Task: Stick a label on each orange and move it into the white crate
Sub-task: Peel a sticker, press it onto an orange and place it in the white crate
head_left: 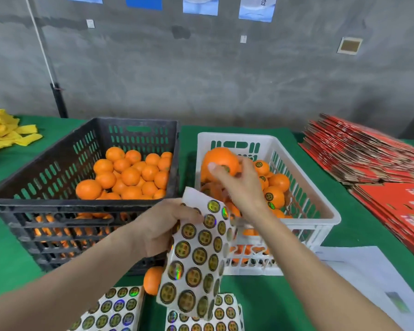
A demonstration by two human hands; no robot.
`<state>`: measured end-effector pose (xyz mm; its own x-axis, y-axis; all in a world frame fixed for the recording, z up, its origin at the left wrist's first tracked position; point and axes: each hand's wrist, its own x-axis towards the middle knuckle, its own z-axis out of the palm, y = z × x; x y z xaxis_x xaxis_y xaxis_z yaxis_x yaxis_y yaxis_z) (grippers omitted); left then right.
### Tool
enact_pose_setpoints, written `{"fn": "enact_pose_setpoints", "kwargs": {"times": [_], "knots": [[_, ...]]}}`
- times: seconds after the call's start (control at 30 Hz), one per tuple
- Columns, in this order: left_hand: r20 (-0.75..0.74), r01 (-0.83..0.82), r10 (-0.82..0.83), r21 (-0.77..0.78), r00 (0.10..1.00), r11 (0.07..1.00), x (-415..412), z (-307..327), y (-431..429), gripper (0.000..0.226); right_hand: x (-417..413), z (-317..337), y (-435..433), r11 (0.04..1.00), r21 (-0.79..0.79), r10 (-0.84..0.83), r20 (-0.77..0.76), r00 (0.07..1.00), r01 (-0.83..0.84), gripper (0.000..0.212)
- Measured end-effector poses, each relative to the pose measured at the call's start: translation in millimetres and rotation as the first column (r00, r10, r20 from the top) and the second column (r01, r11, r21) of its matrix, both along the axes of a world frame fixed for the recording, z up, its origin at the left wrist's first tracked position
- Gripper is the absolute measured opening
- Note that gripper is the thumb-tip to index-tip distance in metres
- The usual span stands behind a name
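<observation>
My right hand point(239, 185) grips a labelled orange point(219, 161) over the white crate point(320, 199), which holds several labelled oranges point(274, 195). My left hand point(160, 228) holds up a sheet of round gold labels point(198, 256) in front of both crates. The black crate point(58, 163) on the left is filled with unlabelled oranges point(129, 175). One loose orange point(152, 280) lies on the green table just in front of the black crate, partly hidden by the sheet.
More label sheets point(115, 309) lie at the near edge of the green table point(359, 225). Flat red cartons point(368, 154) are stacked on the right, white paper point(373, 278) near right, yellow foam nets point(5, 132) far left. A grey wall stands behind.
</observation>
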<state>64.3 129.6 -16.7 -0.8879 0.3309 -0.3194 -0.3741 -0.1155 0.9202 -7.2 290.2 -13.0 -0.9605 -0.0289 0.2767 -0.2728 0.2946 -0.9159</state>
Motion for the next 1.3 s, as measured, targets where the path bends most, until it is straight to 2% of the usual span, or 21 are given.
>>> {"fn": "enact_pose_setpoints", "kwargs": {"times": [0.07, 0.13, 0.23, 0.4, 0.53, 0.7, 0.73, 0.77, 0.8, 0.83, 0.87, 0.9, 0.93, 0.97, 1.03, 1.17, 1.3], "knots": [[-0.009, -0.046, 0.046, -0.025, 0.999, 0.999, -4.7, 1.7, -5.2, 0.041, -31.9, 1.7, 29.2, 0.991, 0.059, -0.121, 0.063, 0.991, 0.118, 0.073], [0.003, -0.070, 0.070, -0.011, 0.998, 0.998, -6.9, 1.8, -10.5, 0.045, -59.9, -2.9, 64.6, 0.951, 0.199, -0.266, 0.123, 0.956, 0.239, 0.074], [0.040, -0.066, 0.064, 0.042, 0.997, 0.997, -7.7, 0.9, -15.6, 0.042, -80.3, -22.5, 111.5, 0.821, 0.479, -0.443, 0.193, 0.875, 0.310, 0.086], [0.038, -0.032, 0.031, 0.051, 0.999, 0.998, -12.6, -0.7, -15.0, 0.052, -88.1, -31.7, 135.7, 0.632, 0.722, -0.538, 0.146, 0.830, 0.283, 0.098], [0.023, -0.016, 0.015, 0.056, 1.000, 0.998, -16.3, 1.5, -9.8, 0.041, -88.2, -24.0, 139.8, 0.509, 0.832, -0.574, 0.137, 0.807, 0.220, 0.095], [0.013, 0.012, -0.013, 0.070, 1.000, 0.997, -15.4, 3.9, -5.4, 0.040, -69.2, -12.6, 135.1, 0.313, 0.948, -0.604, 0.242, 0.760, -0.052, 0.086], [0.014, 0.022, -0.023, 0.071, 1.000, 0.997, -14.3, 4.2, -4.6, 0.040, -62.0, -5.9, 130.5, 0.268, 0.960, -0.577, 0.232, 0.783, -0.087, 0.080], [0.011, 0.030, -0.031, 0.071, 0.999, 0.997, -13.4, 4.3, -3.8, 0.042, -54.8, 1.9, 124.8, 0.252, 0.965, -0.500, 0.193, 0.844, -0.071, 0.070], [0.004, 0.034, -0.035, 0.068, 0.999, 0.997, -12.0, 4.3, -3.0, 0.043, -47.0, 9.4, 118.5, 0.309, 0.951, -0.363, 0.121, 0.924, -0.003, 0.056], [-0.003, 0.035, -0.035, 0.060, 0.999, 0.998, -10.6, 3.9, -2.1, 0.044, -36.7, 15.7, 109.8, 0.476, 0.877, -0.181, 0.025, 0.983, 0.066, 0.041], [-0.010, 0.038, -0.037, 0.047, 0.999, 0.998, -8.9, 3.3, -1.5, 0.047, -21.4, 22.6, 97.4, 0.698, 0.714, 0.008, -0.071, 0.997, 0.046, 0.028], [-0.017, 0.040, -0.040, 0.031, 0.999, 0.999, -7.0, 2.7, -0.9, 0.050, -1.7, 30.0, 82.4, 0.859, 0.505, 0.186, -0.145, 0.972, -0.089, 0.020], [-0.023, 0.042, -0.042, 0.016, 0.999, 0.999, -4.8, 2.5, -0.3, 0.052, 19.5, 34.8, 67.6, 0.902, 0.353, 0.334, -0.204, 0.920, -0.250, 0.018], [-0.027, 0.040, -0.040, 0.004, 0.999, 0.999, -2.4, 2.6, 0.4, 0.052, 37.1, 36.1, 54.1, 0.888, 0.309, 0.422, -0.248, 0.872, -0.342, 0.016], [-0.021, 0.029, -0.029, 0.002, 0.999, 1.000, 2.5, 2.6, 0.9, 0.047, 56.9, 29.3, 35.5, 0.857, 0.390, 0.468, -0.312, 0.827, -0.338, 0.012], [0.009, 0.016, -0.016, -0.012, 1.000, 1.000, 11.8, 4.4, -2.0, 0.038, 62.2, 12.3, 21.3, 0.881, 0.403, 0.388, -0.312, 0.867, -0.249, 0.011], [0.026, -0.170, 0.170, 0.002, 0.985, 0.985, 20.7, -1.1, -1.7, 0.042, 67.1, -10.8, 8.5, 0.885, 0.464, 0.230, -0.501, 0.834, 0.034, 0.009]]}}
